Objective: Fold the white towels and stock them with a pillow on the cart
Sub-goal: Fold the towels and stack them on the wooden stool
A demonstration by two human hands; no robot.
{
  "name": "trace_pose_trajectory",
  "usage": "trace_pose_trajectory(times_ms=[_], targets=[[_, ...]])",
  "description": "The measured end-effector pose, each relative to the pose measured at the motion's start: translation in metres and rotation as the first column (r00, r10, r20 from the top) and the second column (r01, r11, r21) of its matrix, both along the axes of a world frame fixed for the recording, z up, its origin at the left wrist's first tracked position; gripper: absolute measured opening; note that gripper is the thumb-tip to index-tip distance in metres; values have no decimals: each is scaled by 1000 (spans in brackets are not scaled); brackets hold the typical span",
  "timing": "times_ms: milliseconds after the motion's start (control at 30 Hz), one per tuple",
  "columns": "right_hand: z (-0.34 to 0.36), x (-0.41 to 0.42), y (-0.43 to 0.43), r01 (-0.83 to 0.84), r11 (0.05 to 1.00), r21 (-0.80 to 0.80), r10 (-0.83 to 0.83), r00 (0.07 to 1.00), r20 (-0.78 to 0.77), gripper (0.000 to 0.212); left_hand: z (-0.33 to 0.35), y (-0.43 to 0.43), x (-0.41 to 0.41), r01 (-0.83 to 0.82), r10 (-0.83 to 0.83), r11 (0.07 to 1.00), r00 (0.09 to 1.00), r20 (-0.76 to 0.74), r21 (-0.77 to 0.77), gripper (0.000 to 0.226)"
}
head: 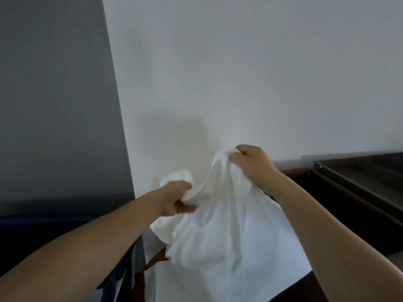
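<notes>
A white towel hangs in the air in front of a pale wall, bunched and creased, its loose lower part falling toward six o'clock where it runs out of sight at the bottom edge. No basket, cart or bin can be made out; whatever the cloth drops toward is hidden behind it. The left hand, at about nine o'clock from the cloth's middle, has its fingers curled tightly round a gathered wad of the towel, a rounded lump of fabric poking up above the knuckles. The right hand, higher up at about one o'clock, pinches the top edge of the towel between thumb and bent fingers, so the cloth peaks there and slopes down to the other grip. Both bare forearms reach in from the lower corners. The hands are apart, with a sagging span of towel stretched between them. To the left, from nine to twelve o'clock, stands a flat grey panel that meets the wall along a slanting edge. At three o'clock a dark wooden ledge with a metal rail runs along the foot of the wall. Low at seven o'clock some dark blue fabric shows beside the left forearm, too blurred to tell what it belongs to.
</notes>
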State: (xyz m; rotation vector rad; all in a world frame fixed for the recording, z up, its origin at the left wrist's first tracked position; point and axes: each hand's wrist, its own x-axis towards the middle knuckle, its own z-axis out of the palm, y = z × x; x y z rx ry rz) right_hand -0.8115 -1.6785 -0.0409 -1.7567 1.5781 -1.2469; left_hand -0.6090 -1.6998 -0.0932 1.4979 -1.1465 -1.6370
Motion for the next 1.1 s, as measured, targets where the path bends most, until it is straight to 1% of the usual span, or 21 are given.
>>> trace_pose_trajectory(times_ms=[33, 67, 100, 133, 167, 200, 233, 267, 300, 333, 367, 400, 467, 567, 633, 700, 767, 867, 1000, 1067, 1100], targets=[[-3, 1, -1, -29, 1000, 12, 30, 996, -88, 22, -5, 6, 3, 187, -183, 982, 963, 200, -2, 39], [-9, 1, -4, -60, 998, 27, 64, 985, -162, 20, -11, 9, 5, 392, -374, 919, 843, 386, 35, 40], [-17, 1, -7, -99, 994, 49, 107, 968, -226, 16, -16, 11, 7, 555, -542, 822, 691, 479, 128, 38], [-25, 1, -9, -137, 987, 81, 154, 946, -286, 12, -23, 10, 8, 648, -657, 727, 559, 506, 229, 34], [-34, 1, -11, -170, 978, 123, 202, 921, -334, 11, -27, 9, 7, 662, -690, 694, 498, 526, 283, 31], [-42, 2, -11, -199, 965, 169, 249, 896, -367, 11, -30, 6, 5, 641, -648, 725, 513, 563, 252, 32], [-50, 3, -10, -223, 949, 221, 296, 872, -390, 10, -30, 3, 4, 604, -559, 783, 580, 593, 147, 37], [-58, 5, -8, -245, 931, 269, 339, 854, -394, 10, -29, 0, 2, 563, -467, 826, 681, 564, 5, 44], [-64, 8, -6, -260, 918, 301, 366, 847, -385, 12, -26, -2, 1, 536, -444, 839, 775, 450, -95, 50], [-69, 11, -6, -264, 915, 305, 369, 853, -369, 14, -24, -5, 0, 526, -475, 841, 832, 288, -131, 52], [-73, 13, -5, -266, 921, 283, 357, 867, -347, 15, -25, -6, 0, 535, -511, 835, 841, 178, -127, 51], [-76, 14, -7, -261, 933, 248, 333, 887, -320, 17, -27, -5, -1, 574, -557, 811, 817, 151, -111, 49], [-80, 13, -10, -228, 960, 161, 263, 934, -243, 20, -33, 1, -6, 626, -607, 775, 774, 180, -79, 40], [-89, 3, -12, -105, 994, 11, 105, 987, -122, 22, -35, 13, -16, 442, -421, 881, 896, 143, -171, 26], [-94, -4, -11, -53, 997, -64, 47, 995, -88, 25, -34, 11, -18, 254, -251, 940, 967, 40, -228, 22], [-97, -10, -9, -63, 998, -8, 64, 997, 52, 25, -31, 4, -17, 113, -135, 969, 987, -85, -219, 21], [-100, -9, -8, -139, 983, 124, 122, 983, 137, 20, -28, 1, -16, 57, -85, 979, 986, -140, -195, 25], [-111, -1, -5, -208, 954, 216, 188, 976, 109, 20, -34, 3, -16, 88, -117, 979, 981, -154, -184, 34], [-121, 8, -2, -119, 983, 143, 109, 991, 74, 12, -40, 9, -13, 130, -159, 980, 967, -199, -151, 34], [-127, 12, 2, -107, 991, 75, 103, 994, 47, 31, -40, 12, -10, 157, -176, 983, 956, -236, -100, 30], [-131, 14, 5, -111, 993, 42, 111, 994, 20, 34, -41, 13, -9, 188, -202, 979, 950, -239, -82, 29]])
